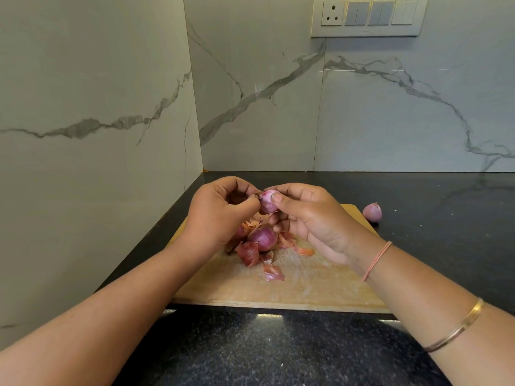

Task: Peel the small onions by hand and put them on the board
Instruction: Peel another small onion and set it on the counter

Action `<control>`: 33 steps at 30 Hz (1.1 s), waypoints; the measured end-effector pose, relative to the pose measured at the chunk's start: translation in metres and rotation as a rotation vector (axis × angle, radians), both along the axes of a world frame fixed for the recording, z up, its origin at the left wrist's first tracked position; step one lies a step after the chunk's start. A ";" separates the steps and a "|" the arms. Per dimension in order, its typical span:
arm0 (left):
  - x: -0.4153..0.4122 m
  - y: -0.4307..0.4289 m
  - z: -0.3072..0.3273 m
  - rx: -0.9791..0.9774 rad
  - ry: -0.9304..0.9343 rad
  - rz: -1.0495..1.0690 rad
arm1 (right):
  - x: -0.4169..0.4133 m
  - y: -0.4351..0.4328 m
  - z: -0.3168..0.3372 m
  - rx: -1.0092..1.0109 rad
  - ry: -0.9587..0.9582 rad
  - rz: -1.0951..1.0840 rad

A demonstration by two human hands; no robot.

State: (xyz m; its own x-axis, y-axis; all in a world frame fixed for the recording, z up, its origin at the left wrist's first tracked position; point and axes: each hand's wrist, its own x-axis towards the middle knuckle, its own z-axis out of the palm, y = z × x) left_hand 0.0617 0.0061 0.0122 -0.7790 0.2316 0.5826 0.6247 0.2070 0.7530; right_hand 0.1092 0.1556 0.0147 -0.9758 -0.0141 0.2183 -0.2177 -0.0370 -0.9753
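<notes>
Pale pink-purple small onion [268, 202] is, we find, held in the air above the far half of the light wooden chopping board [320, 285], between the two hands and touching both. The right hand [309, 218] cradles it from the right, thumb laid across its front and fingers curled behind. The left hand [220, 210] pinches at its left end with thumb and fingertips, so both hands are closed together on the one bulb. We judge its long axis to run roughly across the view, tip toward the left hand, though the fingers hide much of it. The board lies directly below and toward the person, so setting the bulb down calls for a short drop, and the right hand, which carries the weight, is the nearer for that. Under the hands a darker purple onion [263, 238] rests on the board amid papery reddish skins [274, 273]. Bare wood shows in front of this heap and to its right. A third pink onion [372, 211] sits off the board on the black speckled stone counter [278, 344], just beyond the board's far right corner. The grey-veined marble wall [97, 107] closes in near the left side, while the counter to the right offers room.
</notes>
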 end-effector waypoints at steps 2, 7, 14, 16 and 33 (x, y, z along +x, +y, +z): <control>-0.001 0.000 0.000 -0.008 0.009 0.008 | 0.000 0.000 0.001 -0.037 -0.025 0.035; -0.012 -0.009 0.002 0.024 -0.016 0.150 | 0.002 0.003 0.005 -0.103 -0.027 0.063; -0.005 -0.005 0.002 0.011 -0.039 0.046 | 0.003 0.005 0.006 -0.158 -0.050 0.035; -0.003 -0.004 0.001 0.027 -0.045 0.004 | 0.003 0.006 0.006 -0.147 -0.040 0.031; 0.005 0.002 0.000 0.105 -0.094 -0.051 | 0.002 -0.001 -0.001 0.123 0.113 -0.118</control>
State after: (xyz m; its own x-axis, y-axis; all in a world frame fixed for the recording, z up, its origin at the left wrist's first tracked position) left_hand 0.0666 0.0078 0.0118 -0.8203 0.2142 0.5303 0.5577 0.0942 0.8247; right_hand 0.1110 0.1550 0.0133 -0.9416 0.0652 0.3304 -0.3220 0.1132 -0.9400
